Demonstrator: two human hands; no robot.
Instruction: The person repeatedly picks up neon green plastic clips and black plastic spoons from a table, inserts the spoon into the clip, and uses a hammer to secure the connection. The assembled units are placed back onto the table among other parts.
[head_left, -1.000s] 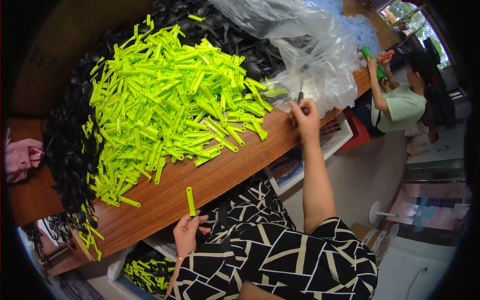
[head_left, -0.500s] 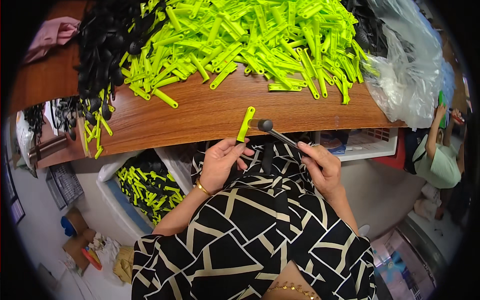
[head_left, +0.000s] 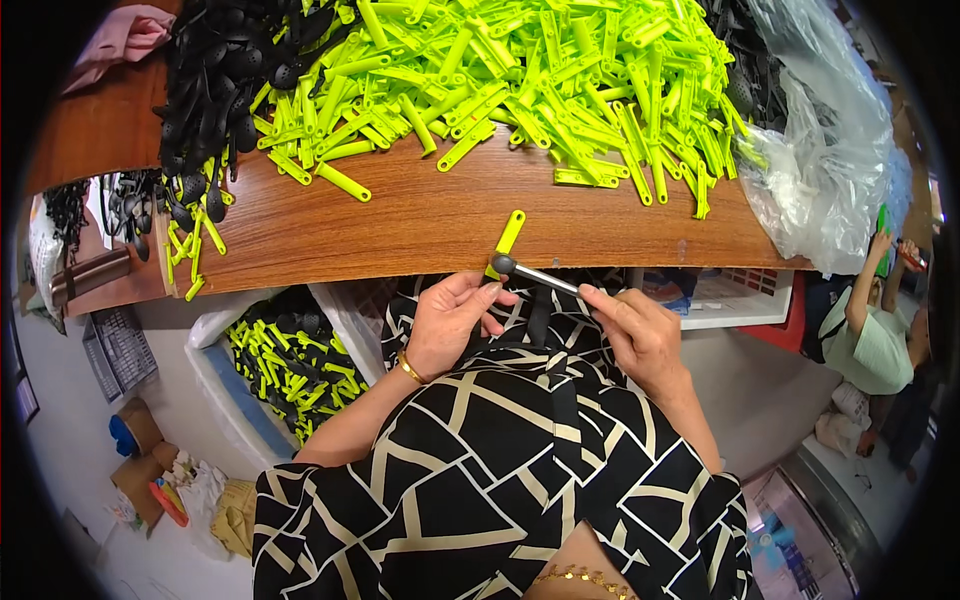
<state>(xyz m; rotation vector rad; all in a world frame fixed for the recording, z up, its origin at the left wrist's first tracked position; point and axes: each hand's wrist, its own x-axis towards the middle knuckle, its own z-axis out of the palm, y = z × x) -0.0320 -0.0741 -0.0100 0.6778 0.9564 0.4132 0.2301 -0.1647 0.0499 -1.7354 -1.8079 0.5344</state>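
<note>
Close to the table's front edge, my left hand (head_left: pixel 447 318) pinches the lower end of a lime-green plastic handle (head_left: pixel 510 235), which points up and away from me. Whether anything is fitted into its lower end is hidden by the fingers. My right hand (head_left: pixel 640 335) grips a small mallet by its slim metal shaft (head_left: pixel 548 281). The mallet's round black head (head_left: pixel 503 264) overlaps the handle's lower part, just above my left fingertips; I cannot tell if they touch.
A large heap of lime-green handles (head_left: pixel 560 90) covers the table's (head_left: pixel 380 235) far side. Black spoon-like heads (head_left: pixel 215 90) pile up at left, more black pieces and clear plastic (head_left: pixel 830 170) at right. Below left stands a lined bin (head_left: pixel 215 365) of green-and-black pieces. Another person (head_left: pixel 870 335) works at far right.
The mallet head has swung down and left, from beside the handle to over its lower part. My left hand keeps its pinch on the handle. The view has shifted slightly.
</note>
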